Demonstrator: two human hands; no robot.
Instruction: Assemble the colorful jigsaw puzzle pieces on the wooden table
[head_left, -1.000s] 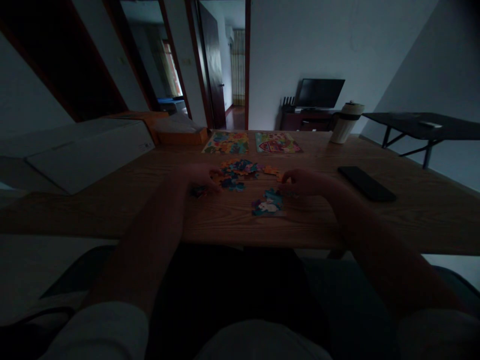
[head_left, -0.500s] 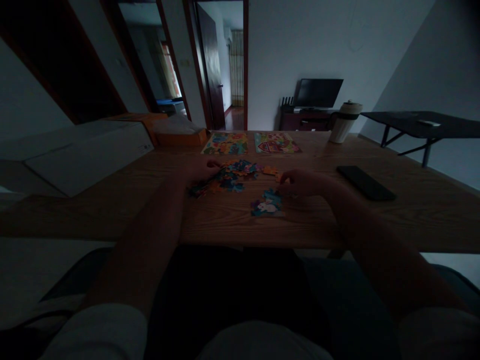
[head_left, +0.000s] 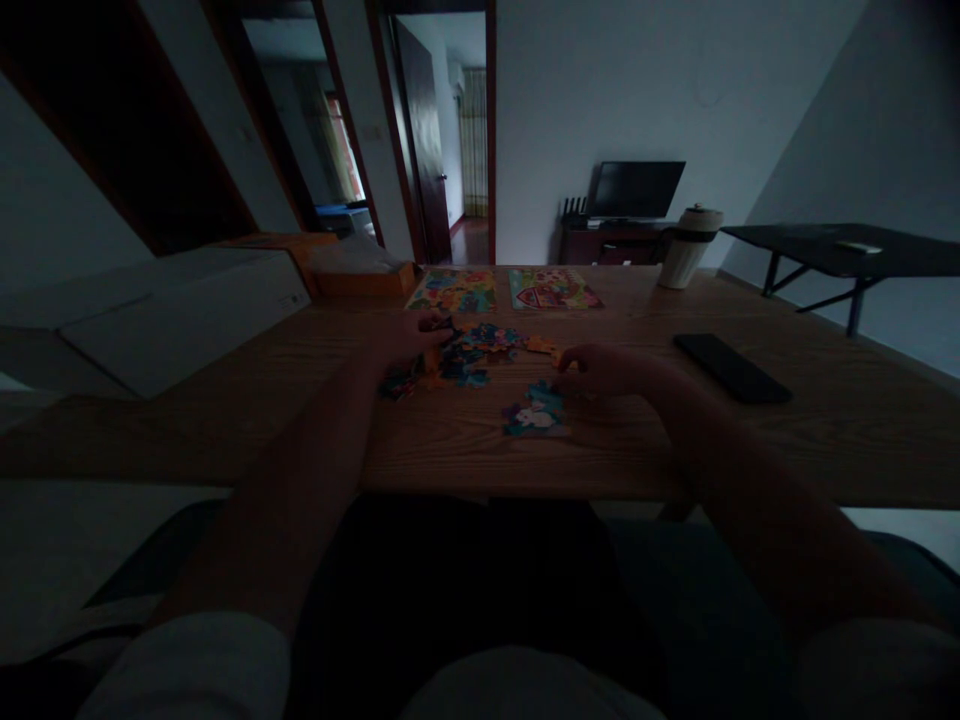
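Note:
A loose pile of colourful jigsaw puzzle pieces (head_left: 480,345) lies on the wooden table in front of me. My left hand (head_left: 405,340) is over the pile's left side, its fingertips pinched on a dark puzzle piece (head_left: 444,324). To the right, my right hand (head_left: 604,370) rests with bent fingers and a gap between thumb and forefinger; nothing shows in it. Its fingertips are by a small joined puzzle section (head_left: 534,414) with a white rabbit on teal. Orange puzzle pieces (head_left: 541,346) lie just beyond that hand. Dim light blurs fine detail.
Two colourful picture sheets (head_left: 454,290) (head_left: 555,288) lie side by side at the table's far edge. A black phone-like slab (head_left: 731,367) and a pale tumbler (head_left: 690,250) are on the right. A white box (head_left: 180,310) and an orange carton (head_left: 360,280) stand left.
My left hand has risen slightly and shifted right, and a dark puzzle piece now shows at its fingertips. Orange pieces beneath it are more exposed. My right hand has hardly moved.

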